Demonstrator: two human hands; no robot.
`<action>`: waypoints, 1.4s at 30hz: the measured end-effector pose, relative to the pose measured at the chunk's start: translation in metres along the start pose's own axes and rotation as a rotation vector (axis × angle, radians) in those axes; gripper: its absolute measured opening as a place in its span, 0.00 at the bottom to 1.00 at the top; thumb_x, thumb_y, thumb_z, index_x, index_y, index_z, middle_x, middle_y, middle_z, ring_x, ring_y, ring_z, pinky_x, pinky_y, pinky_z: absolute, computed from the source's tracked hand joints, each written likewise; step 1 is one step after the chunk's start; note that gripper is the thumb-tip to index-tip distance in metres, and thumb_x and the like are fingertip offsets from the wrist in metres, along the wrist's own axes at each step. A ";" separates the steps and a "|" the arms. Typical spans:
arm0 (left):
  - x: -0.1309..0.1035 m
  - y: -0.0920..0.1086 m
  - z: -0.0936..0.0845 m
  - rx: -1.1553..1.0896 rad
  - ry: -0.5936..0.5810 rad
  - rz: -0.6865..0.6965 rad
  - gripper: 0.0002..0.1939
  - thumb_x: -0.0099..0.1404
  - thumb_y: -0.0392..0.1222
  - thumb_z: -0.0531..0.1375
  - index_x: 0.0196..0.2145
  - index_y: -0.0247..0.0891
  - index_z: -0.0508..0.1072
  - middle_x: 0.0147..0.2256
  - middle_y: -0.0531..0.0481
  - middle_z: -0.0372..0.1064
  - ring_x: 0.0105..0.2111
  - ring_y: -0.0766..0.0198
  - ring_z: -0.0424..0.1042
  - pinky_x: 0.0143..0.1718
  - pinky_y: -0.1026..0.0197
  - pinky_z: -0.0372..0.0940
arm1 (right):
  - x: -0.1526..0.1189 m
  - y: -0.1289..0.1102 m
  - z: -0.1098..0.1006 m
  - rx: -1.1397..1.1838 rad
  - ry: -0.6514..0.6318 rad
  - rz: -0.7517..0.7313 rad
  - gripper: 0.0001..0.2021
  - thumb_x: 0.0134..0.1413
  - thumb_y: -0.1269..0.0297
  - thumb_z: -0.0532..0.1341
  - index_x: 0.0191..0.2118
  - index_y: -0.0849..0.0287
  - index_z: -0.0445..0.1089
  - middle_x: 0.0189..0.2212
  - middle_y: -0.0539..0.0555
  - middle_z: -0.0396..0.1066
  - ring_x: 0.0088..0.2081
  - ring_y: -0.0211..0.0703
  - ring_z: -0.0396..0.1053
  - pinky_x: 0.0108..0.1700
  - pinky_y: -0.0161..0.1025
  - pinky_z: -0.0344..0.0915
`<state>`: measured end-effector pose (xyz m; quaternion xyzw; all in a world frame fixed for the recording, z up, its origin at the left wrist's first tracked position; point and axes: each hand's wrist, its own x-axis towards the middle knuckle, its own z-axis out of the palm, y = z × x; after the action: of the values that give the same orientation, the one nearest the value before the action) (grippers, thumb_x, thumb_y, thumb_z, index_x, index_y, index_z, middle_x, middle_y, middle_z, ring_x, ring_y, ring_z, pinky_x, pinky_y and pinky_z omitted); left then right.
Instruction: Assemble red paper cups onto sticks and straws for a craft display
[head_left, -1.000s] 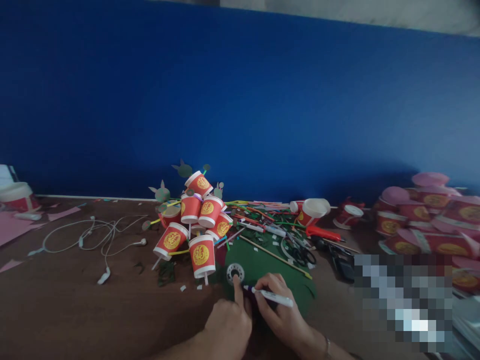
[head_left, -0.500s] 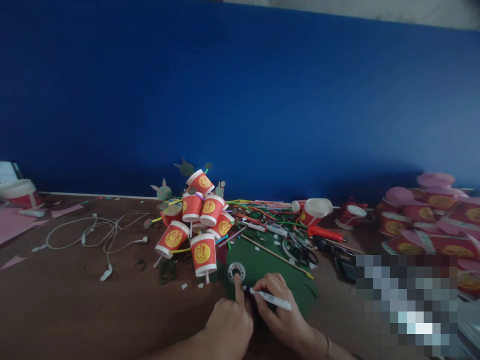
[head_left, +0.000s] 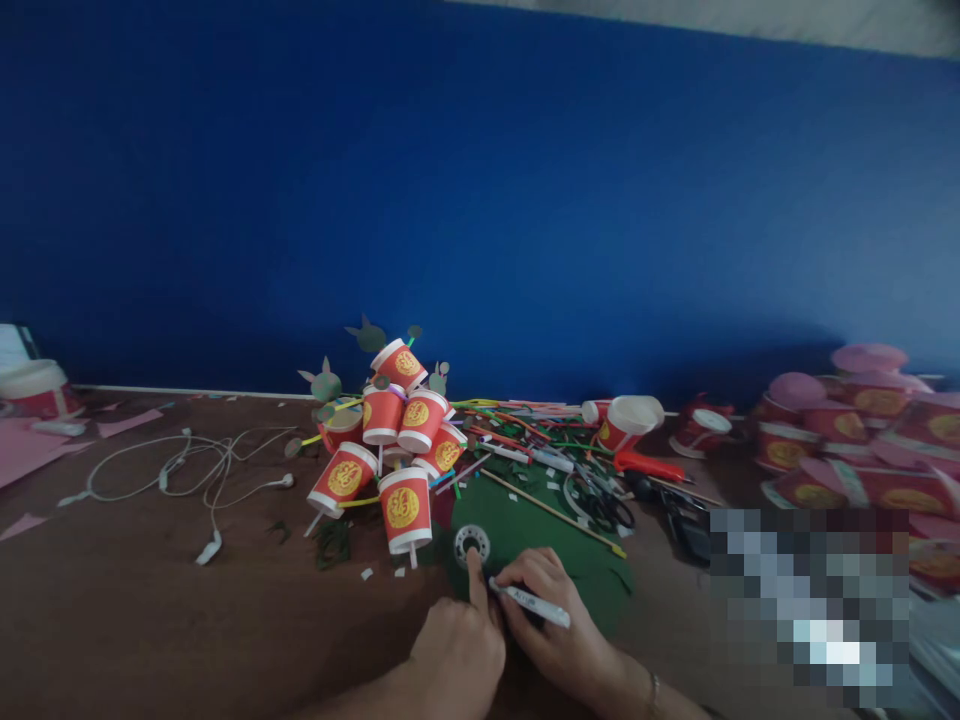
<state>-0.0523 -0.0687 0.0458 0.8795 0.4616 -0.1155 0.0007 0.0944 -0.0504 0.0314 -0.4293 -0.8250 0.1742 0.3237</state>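
While the left hand (head_left: 459, 645) extends its index finger onto a pale ring (head_left: 481, 537), lower center, its other fingers' grip unclear, the right hand (head_left: 553, 610) pinches a white marker (head_left: 536, 604). The marker's rear end has dipped lower and leftward.

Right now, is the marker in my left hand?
No, your right hand holds the marker, while your left hand reaches one finger to the pale ring.
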 end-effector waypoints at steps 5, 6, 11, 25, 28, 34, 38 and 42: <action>-0.001 0.000 -0.002 0.010 -0.013 0.012 0.22 0.64 0.34 0.51 0.55 0.26 0.64 0.56 0.17 0.51 0.27 0.54 0.76 0.24 0.58 0.70 | 0.001 -0.001 0.000 -0.020 0.022 -0.010 0.04 0.54 0.72 0.55 0.33 0.56 0.65 0.27 0.51 0.69 0.31 0.40 0.65 0.36 0.39 0.59; -0.001 0.000 -0.001 0.014 -0.005 0.010 0.22 0.64 0.35 0.51 0.56 0.26 0.63 0.56 0.16 0.51 0.27 0.54 0.76 0.23 0.58 0.70 | 0.001 -0.001 -0.001 -0.027 0.026 -0.009 0.04 0.54 0.72 0.55 0.32 0.56 0.65 0.27 0.51 0.69 0.30 0.40 0.65 0.36 0.39 0.59; -0.002 0.001 0.004 0.036 0.029 0.015 0.23 0.64 0.35 0.51 0.56 0.24 0.63 0.55 0.16 0.53 0.25 0.55 0.76 0.22 0.59 0.69 | 0.001 0.002 -0.002 -0.056 0.044 0.017 0.05 0.54 0.71 0.54 0.30 0.56 0.64 0.25 0.50 0.69 0.29 0.40 0.64 0.35 0.39 0.58; -0.001 0.005 0.003 -0.069 0.037 -0.055 0.19 0.67 0.42 0.49 0.49 0.28 0.69 0.56 0.16 0.53 0.26 0.54 0.76 0.23 0.55 0.69 | 0.007 0.013 -0.007 0.107 0.216 0.291 0.06 0.54 0.66 0.53 0.29 0.57 0.64 0.24 0.52 0.68 0.29 0.42 0.64 0.30 0.37 0.60; -0.002 0.006 0.001 -0.160 -0.026 -0.096 0.25 0.64 0.53 0.52 0.51 0.31 0.67 0.57 0.18 0.52 0.28 0.51 0.76 0.24 0.53 0.69 | 0.020 0.004 -0.013 0.108 0.241 0.250 0.06 0.55 0.66 0.52 0.29 0.57 0.62 0.24 0.51 0.66 0.28 0.41 0.63 0.30 0.36 0.59; -0.004 0.003 0.006 -0.246 -0.068 -0.009 0.36 0.60 0.60 0.52 0.58 0.32 0.59 0.56 0.20 0.56 0.32 0.42 0.75 0.29 0.46 0.68 | 0.059 -0.030 -0.023 -0.017 -0.062 0.019 0.05 0.53 0.69 0.54 0.28 0.58 0.63 0.26 0.50 0.69 0.31 0.40 0.64 0.37 0.37 0.58; -0.005 0.001 0.001 -0.231 -0.090 0.012 0.41 0.60 0.63 0.50 0.60 0.28 0.55 0.56 0.20 0.56 0.36 0.40 0.74 0.29 0.48 0.67 | 0.091 -0.044 -0.023 -0.224 -0.371 -0.120 0.10 0.56 0.68 0.52 0.27 0.60 0.66 0.22 0.50 0.69 0.27 0.38 0.64 0.37 0.37 0.56; -0.007 0.001 -0.004 -0.284 -0.124 -0.010 0.41 0.58 0.66 0.50 0.60 0.33 0.57 0.59 0.23 0.52 0.36 0.43 0.74 0.31 0.50 0.67 | 0.120 -0.060 -0.017 -0.487 -0.617 -0.328 0.14 0.59 0.65 0.50 0.28 0.64 0.69 0.24 0.57 0.72 0.26 0.41 0.65 0.35 0.40 0.55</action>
<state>-0.0543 -0.0743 0.0509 0.8596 0.4766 -0.1031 0.1530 0.0198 0.0136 0.1237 -0.2839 -0.9577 0.0406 -0.0258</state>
